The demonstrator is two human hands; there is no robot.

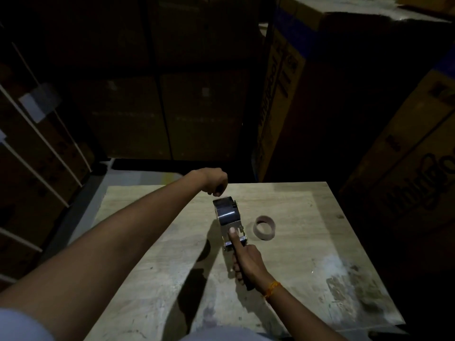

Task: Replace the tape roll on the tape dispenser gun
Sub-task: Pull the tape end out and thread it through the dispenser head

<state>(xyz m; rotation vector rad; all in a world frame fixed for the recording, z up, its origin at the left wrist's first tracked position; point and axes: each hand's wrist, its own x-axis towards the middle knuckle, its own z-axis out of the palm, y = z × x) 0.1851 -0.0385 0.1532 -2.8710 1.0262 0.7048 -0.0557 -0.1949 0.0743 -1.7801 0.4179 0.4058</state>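
Observation:
The tape dispenser gun (229,217) lies on the wooden table (307,242), its handle toward me. My right hand (246,262) grips the handle, with the thumb stretched forward and pressed on the metal plate. A dark tape roll (227,215) sits in the gun's frame. My left hand (215,182) hovers just beyond the far end of the gun, fingers curled and pinched together; whether it holds the tape's end is too dark to tell. An empty brown cardboard core (264,227) lies flat on the table to the right of the gun.
Large cardboard boxes (283,99) stand behind and to the right of the table. Boxes with white straps (37,148) rise on the left. The room is dim. The table's near right part carries pale stains (344,274).

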